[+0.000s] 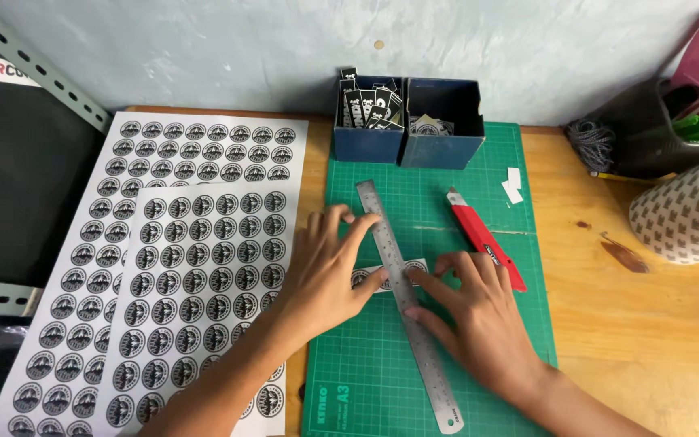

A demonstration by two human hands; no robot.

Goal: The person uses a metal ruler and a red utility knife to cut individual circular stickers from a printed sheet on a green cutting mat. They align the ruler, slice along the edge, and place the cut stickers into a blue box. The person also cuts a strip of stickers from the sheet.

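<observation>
While both bare hands are spreading over the green gridded cutting mat (446, 356), a long steel ruler (404, 301) is lying diagonally across it, running from near the blue boxes down toward the mat's lower edge. The left hand (329, 271) is lying open, its fingers fanned out and pressing on the ruler's upper half, with the thumb reaching toward a short white strip of round black-and-white stickers (388, 275) that is passing under the ruler. The right hand (475, 316) is also lying open and flat, its fingertips touching the ruler's right edge and the strip's right end; neither hand is gripping anything. A red utility knife (487, 240) is resting on the mat just beside the right hand, apart from its fingers. Two open dark blue cardboard boxes (408, 137) are standing at the mat's far edge, holding small cut stickers. Two large white sheets of round black stickers (163, 267) are lying overlapped to the left on the wooden table (649, 324). A big roll of printed tape (685, 214) is sitting at the right.
</observation>
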